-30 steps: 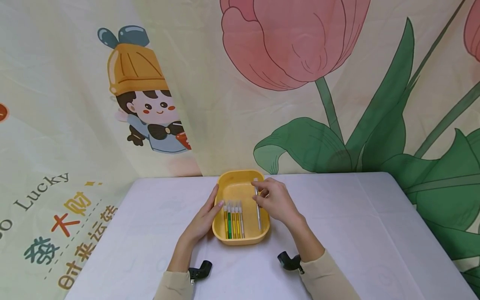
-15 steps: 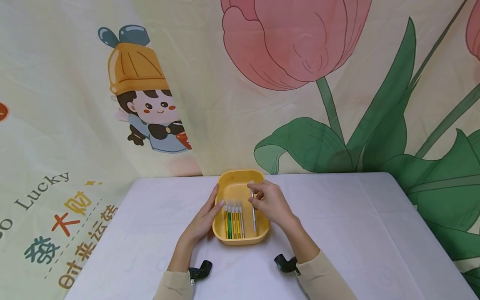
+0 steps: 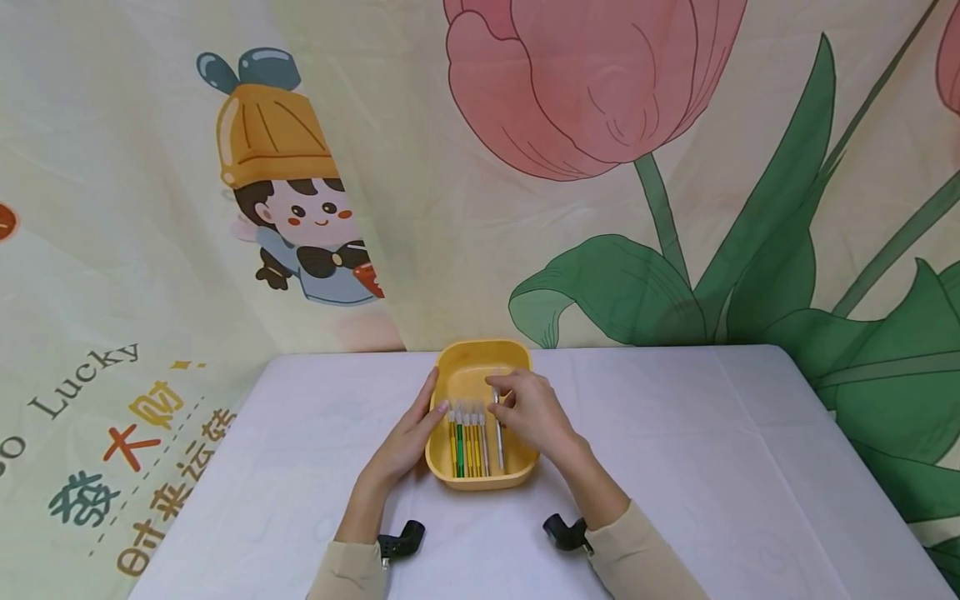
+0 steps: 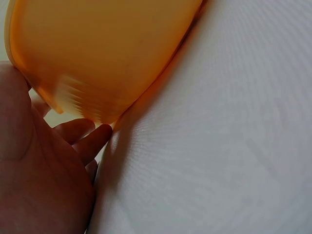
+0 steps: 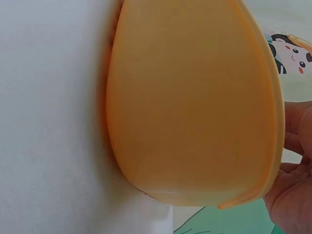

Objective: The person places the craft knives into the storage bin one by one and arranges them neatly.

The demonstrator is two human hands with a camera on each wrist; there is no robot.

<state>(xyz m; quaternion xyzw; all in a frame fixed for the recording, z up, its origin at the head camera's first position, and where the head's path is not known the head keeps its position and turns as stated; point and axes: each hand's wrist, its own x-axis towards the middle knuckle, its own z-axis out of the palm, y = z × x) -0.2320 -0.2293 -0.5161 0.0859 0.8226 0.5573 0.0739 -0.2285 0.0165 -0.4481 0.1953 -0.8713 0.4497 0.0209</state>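
A yellow plastic tray [image 3: 480, 482] with rounded corners stands in the middle of the table in the head view. My left hand [image 3: 405, 433] holds its left side, thumb over the rim and fingers along the outer wall. Inside, several slim pen-like sticks [image 3: 467, 442], yellow, green and silver with pale tips, lie side by side at the lower left. My right hand [image 3: 534, 410] reaches over the right rim and pinches a silver pen-like stick [image 3: 499, 442] by its upper part, just right of that row. In the right wrist view the tray wall hides this stick.
A white cloth [image 3: 675, 467] covers the table. Behind its far edge hangs a printed backdrop [image 3: 420, 167] with a tulip and a cartoon figure. Black wrist cameras [image 3: 402, 540] sit at both sleeves.
My right hand has moved left inside the tray, bringing the silver stick from near the right wall to beside the row. My left hand and the tray have stayed in place.
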